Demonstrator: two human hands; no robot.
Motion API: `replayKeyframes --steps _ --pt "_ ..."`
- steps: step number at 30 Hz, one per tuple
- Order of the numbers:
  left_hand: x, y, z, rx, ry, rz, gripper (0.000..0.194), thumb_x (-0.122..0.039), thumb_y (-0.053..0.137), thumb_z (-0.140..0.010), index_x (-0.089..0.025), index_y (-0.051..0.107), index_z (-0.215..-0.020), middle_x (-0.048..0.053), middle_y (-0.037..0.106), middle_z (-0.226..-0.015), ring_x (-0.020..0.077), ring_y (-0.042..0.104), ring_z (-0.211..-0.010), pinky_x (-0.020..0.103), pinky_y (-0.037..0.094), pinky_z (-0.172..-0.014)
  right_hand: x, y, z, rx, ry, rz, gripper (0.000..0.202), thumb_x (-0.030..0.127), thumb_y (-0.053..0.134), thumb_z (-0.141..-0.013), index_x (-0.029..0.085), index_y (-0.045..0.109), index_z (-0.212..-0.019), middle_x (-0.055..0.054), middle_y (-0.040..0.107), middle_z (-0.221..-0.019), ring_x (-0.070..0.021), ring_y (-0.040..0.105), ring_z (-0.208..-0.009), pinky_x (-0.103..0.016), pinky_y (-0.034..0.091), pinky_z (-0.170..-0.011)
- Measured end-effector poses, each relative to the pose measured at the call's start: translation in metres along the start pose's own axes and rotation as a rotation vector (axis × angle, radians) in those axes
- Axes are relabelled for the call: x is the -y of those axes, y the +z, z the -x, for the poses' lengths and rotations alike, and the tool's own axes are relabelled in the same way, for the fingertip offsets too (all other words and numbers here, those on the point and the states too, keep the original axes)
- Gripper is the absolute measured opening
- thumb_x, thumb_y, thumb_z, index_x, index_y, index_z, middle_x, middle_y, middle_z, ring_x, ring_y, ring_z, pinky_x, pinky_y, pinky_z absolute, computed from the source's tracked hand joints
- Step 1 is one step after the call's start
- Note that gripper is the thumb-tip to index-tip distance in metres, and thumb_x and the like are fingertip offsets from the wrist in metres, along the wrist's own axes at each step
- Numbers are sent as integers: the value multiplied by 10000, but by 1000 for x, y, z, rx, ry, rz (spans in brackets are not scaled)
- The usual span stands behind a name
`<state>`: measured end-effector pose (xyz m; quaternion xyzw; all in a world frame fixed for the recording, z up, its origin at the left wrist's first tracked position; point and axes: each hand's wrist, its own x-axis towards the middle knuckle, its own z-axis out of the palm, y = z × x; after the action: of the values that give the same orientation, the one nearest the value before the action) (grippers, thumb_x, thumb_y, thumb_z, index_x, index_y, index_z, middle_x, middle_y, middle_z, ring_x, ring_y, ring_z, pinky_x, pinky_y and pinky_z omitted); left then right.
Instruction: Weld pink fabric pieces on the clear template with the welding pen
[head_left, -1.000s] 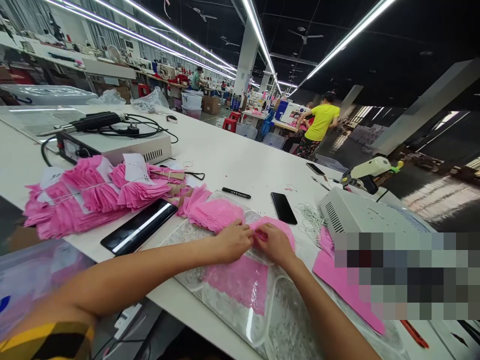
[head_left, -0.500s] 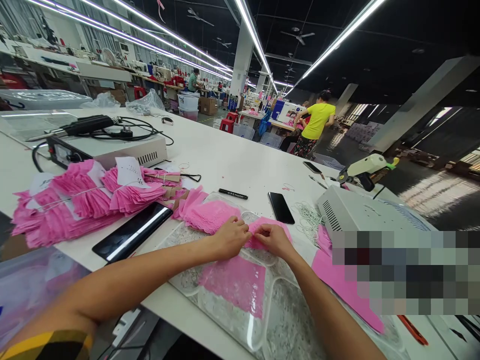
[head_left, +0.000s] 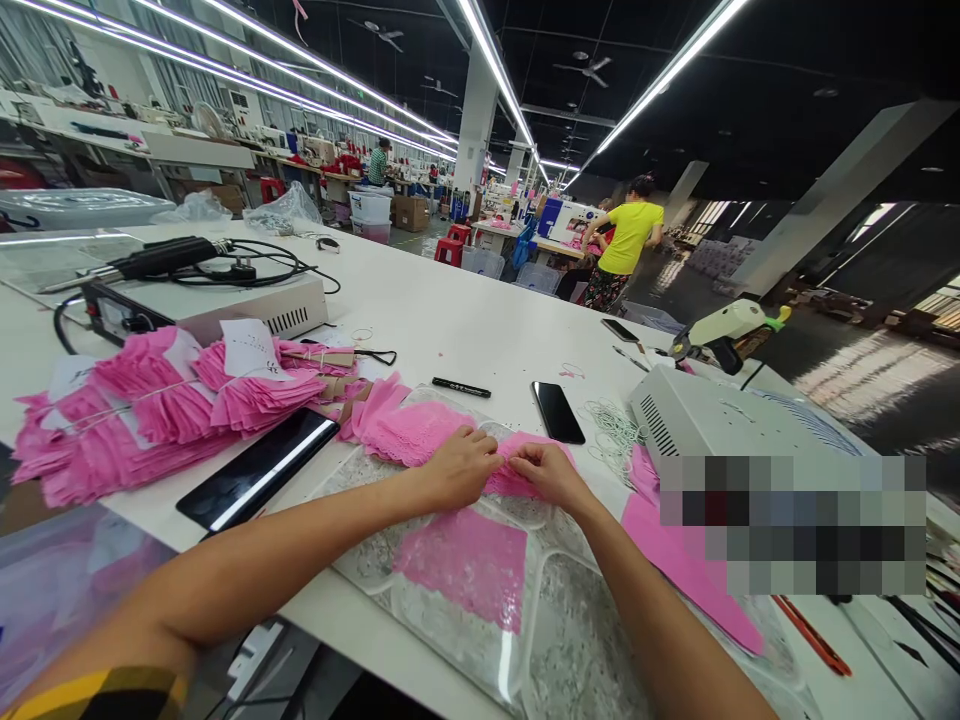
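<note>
My left hand (head_left: 463,468) has its fingers closed on the edge of the pink lace fabric (head_left: 409,428), over a clear plastic template (head_left: 534,640). Close to its right, my right hand (head_left: 550,474) pinches the same pink stretch with thumb and forefinger. The fingertips of both hands nearly meet. A flat pink piece (head_left: 469,562) lies at the template below my left hand. Bundled pink pieces (head_left: 161,400) with paper labels are stacked at the left.
A black phone (head_left: 558,412), a marker (head_left: 461,387) and a dark tablet-like slab (head_left: 259,470) lie around the template. Grey boxes with a corded tool (head_left: 161,258) stand left, another machine box (head_left: 697,415) right. A person in yellow (head_left: 626,240) stands beyond.
The whole view has shifted slightly. Both hands stay at the fabric, with a slightly wider gap between their fingertips.
</note>
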<state>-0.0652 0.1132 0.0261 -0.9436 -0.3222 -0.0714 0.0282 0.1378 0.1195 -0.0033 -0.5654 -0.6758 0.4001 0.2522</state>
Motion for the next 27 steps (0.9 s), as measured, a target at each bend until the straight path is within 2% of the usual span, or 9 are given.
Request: replayKeyframes --steps 2,5,10,13,16,18,21,24,27 --pt "-2 -1 -1 2 13 2 226 -89 542 -845 -161 650 -1030 111 627 -1074 245 551 -990 381 362 -850 -1 1 0 -26 2 -42 319 390 591 -898 150 602 -1108 -53 633 -1077 -166 631 -903 -350 556 -768" --pt "-4 2 -2 27 -9 -3 167 -74 563 -813 -144 668 -923 129 623 -1011 257 555 -974 382 377 -825 -1 -2 2 -98 1 -122 303 388 585 -903 147 603 -1086 -45 637 -1030 -149 630 -858 -330 555 -737" --pt "-3 4 -5 90 -57 -11 51 -137 607 -848 -128 656 -860 93 624 -1003 231 568 -971 374 431 -842 1 -26 17 -311 -17 -285 262 393 578 -909 136 610 -948 7 620 -804 -86 584 -650 -255 523 -611" --pt "-4 1 -8 110 -112 -24 145 -276 618 -907 -131 633 -918 52 620 -1022 201 578 -969 387 468 -863 5 -43 31 -469 -41 -378 302 446 632 -849 145 610 -843 35 586 -645 -83 558 -552 -246 517 -559" --pt "-11 -6 -13 67 -170 -25 173 -292 631 -893 -121 656 -903 92 626 -1015 228 581 -965 409 460 -858 9 -54 46 -630 -63 -447 359 508 696 -738 161 615 -788 16 605 -597 -113 590 -553 -267 543 -550" --pt "-23 -11 -19 7 -194 -14 214 -322 631 -880 -117 688 -880 146 626 -1042 283 564 -1005 452 426 -879 11 -58 54 -707 -73 -477 376 516 718 -691 164 619 -780 3 626 -602 -126 607 -562 -279 559 -550" --pt "-51 -12 -32 -74 -212 16 400 -514 599 -870 -134 711 -921 175 615 -1128 347 511 -1102 539 332 -979 12 -60 63 -770 -84 -510 390 518 735 -656 166 616 -775 0 636 -604 -134 622 -561 -291 572 -552" --pt "-80 -4 -54 -102 -244 52 572 -666 550 -839 -132 704 -971 179 608 -1175 354 492 -1142 574 267 -1041 10 -58 70 -814 -89 -538 406 530 740 -639 171 601 -770 3 636 -601 -142 638 -564 -296 580 -554" --pt "-98 8 -75 -94 -291 73 603 -685 544 -834 -123 696 -990 191 605 -1185 359 500 -1156 592 268 -1049 6 -54 78 -856 -77 -562 422 540 747 -624 176 586 -764 1 640 -600 -161 661 -577 -306 588 -557"
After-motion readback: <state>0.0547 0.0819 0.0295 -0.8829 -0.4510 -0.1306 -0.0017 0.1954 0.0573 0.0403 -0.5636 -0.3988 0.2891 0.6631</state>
